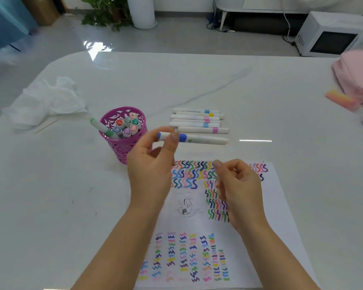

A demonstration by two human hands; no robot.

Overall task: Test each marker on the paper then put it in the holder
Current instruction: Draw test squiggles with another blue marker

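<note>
Over the white table [197, 80], seen from the head camera: pinches a blue-capped marker [205, 140] near its capped end with the left hand [153, 166], thumb in front, fingers behind, forearm rising from the bottom edge. Holds that marker level and crosswise, barrel pointing right, in the air just beyond the far edge of the paper [281, 206] and just right of the magenta holder [122, 149]. Hovers the right hand [237, 185] lower, above the paper's rows of coloured squiggles, fingers loosely curled, thumb tip by the forefinger, nothing visible in the grip. Shows capped markers [126, 125] standing upright in the holder, plus a green-capped marker [101, 126] leaning out over its left rim. Has a row of white markers [197, 121] lying side by side on the table just beyond the held one. Takes in crumpled tissue [48, 99] left of the holder, a pink bundle [356, 76] at the right edge, and a white microwave [329, 34] on the floor beyond.
</note>
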